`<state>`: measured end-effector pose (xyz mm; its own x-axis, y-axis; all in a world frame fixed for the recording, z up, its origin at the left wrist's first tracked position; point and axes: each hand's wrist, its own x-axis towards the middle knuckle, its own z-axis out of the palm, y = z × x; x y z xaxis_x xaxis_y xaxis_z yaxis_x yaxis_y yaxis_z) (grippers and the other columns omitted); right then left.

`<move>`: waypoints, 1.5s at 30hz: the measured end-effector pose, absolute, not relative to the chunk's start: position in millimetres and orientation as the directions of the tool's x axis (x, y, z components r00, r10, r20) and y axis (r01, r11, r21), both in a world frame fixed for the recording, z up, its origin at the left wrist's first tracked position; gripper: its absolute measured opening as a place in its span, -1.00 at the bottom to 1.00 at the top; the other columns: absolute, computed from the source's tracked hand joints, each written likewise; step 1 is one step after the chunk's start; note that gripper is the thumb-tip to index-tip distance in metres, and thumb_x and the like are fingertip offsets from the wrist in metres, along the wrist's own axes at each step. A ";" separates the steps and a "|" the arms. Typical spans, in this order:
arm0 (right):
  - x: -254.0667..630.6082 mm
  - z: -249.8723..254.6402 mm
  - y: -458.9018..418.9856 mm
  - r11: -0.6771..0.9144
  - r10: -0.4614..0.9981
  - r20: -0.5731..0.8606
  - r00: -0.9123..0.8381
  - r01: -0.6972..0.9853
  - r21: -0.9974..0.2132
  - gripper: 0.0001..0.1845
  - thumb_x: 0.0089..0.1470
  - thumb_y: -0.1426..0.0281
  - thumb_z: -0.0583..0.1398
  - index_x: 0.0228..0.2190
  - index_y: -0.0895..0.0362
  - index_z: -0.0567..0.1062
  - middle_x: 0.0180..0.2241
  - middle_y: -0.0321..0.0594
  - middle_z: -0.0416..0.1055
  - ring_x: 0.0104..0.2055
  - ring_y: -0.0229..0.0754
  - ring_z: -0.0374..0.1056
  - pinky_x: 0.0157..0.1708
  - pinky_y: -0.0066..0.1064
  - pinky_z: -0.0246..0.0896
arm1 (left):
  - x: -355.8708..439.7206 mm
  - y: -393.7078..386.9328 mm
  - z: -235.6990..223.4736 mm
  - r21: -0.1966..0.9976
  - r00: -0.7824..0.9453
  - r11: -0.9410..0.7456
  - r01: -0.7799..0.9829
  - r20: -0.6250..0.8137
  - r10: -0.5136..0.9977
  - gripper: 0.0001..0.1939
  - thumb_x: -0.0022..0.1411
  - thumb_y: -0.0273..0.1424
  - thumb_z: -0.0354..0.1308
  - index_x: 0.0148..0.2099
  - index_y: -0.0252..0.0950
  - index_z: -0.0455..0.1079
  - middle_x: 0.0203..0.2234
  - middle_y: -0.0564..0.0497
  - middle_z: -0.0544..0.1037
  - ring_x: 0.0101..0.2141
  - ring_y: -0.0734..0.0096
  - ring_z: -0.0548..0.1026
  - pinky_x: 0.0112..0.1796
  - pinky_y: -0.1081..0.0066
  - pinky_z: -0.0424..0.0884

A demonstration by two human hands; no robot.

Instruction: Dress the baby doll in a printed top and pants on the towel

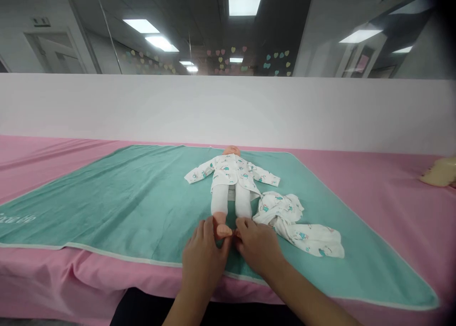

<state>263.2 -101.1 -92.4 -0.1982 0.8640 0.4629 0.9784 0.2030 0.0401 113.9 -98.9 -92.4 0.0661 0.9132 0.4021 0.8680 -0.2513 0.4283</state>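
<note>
A baby doll (220, 195) lies on its back on a green towel (149, 197), its head away from me and its feet toward me. It wears a white printed jacket (231, 170), its sleeves spread wide, and white leg coverings. My left hand (204, 250) is closed around the doll's foot on the left, whose toes show between thumb and fingers. My right hand (258, 243) is closed at the doll's other foot, which it mostly hides. Both thumbs come close together between the feet. Beside my right hand lies a crumpled white printed garment (313, 238).
Pink cloth (374, 188) covers the surface under the towel. A low white wall (228, 110) runs along the back, with glass above it. At the far right edge is a pale yellowish object (440, 172), partly cut off.
</note>
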 end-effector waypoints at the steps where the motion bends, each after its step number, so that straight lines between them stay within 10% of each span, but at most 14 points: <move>1: 262.3 -93.3 -100.3 0.186 0.874 0.453 -0.175 0.982 0.020 -0.93 0.03 0.39 0.14 -0.38 0.11 0.31 -0.49 -0.23 0.37 -0.53 -0.13 0.29 -0.54 -0.32 -0.26 | 113.5 -98.6 -93.0 0.420 0.069 -0.265 0.868 0.426 0.902 -0.62 0.23 -0.20 0.03 0.03 -0.27 0.20 -0.22 -0.06 0.46 -0.20 0.18 0.43 -0.32 0.35 0.23; 9: 269.3 -92.4 -104.1 0.124 0.924 0.383 0.000 0.946 -0.299 -0.88 0.09 0.27 0.10 -0.37 0.06 0.29 -0.55 -0.36 0.39 -0.52 -0.21 0.31 -0.55 -0.41 -0.23 | 107.7 -95.7 -92.4 0.392 0.125 -0.289 0.873 0.393 0.911 -0.69 0.31 -0.20 -0.08 -0.41 -0.25 0.26 -0.48 0.01 0.44 -0.34 0.27 0.39 -0.43 0.40 0.15; 17: 277.7 -84.9 -103.4 0.064 0.967 0.231 0.111 0.768 -0.637 -0.88 0.09 0.27 0.07 -0.35 0.05 0.28 -0.59 -0.40 0.33 -0.56 -0.25 0.26 -0.56 -0.46 -0.07 | 109.1 -92.5 -95.6 0.406 0.152 -0.295 0.865 0.349 0.925 -0.85 0.21 -0.34 0.06 -0.15 -0.21 0.27 -0.36 0.04 0.44 -0.32 0.28 0.39 -0.39 0.39 0.14; 24: 276.0 -88.2 -104.4 0.066 0.950 0.294 0.109 0.846 -0.529 -0.84 -0.02 0.27 0.18 -0.39 0.06 0.31 -0.58 -0.40 0.32 -0.56 -0.27 0.22 -0.56 -0.46 -0.13 | 107.8 -92.3 -93.4 0.388 0.187 -0.314 0.867 0.332 0.925 -0.81 0.22 -0.43 0.01 -0.10 -0.19 0.28 -0.33 0.02 0.42 -0.33 0.30 0.39 -0.38 0.39 0.15; 45: 290.6 -84.4 -111.5 0.213 0.976 0.181 -0.118 0.665 -0.716 -0.72 0.00 0.44 0.12 -0.21 -0.01 0.47 -0.39 -0.32 0.40 -0.39 -0.22 0.28 -0.41 -0.42 0.18 | 106.0 -94.0 -94.7 0.388 0.175 -0.325 0.863 0.372 0.911 -0.70 0.24 -0.16 0.01 -0.06 -0.20 0.30 -0.46 0.03 0.48 -0.35 0.21 0.45 -0.40 0.37 0.21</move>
<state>290.6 -111.5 -84.4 -0.1182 0.9764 0.1806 0.6650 0.2129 -0.7158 106.0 -94.0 -94.7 0.1754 0.9113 0.3724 0.8626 -0.3245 0.3880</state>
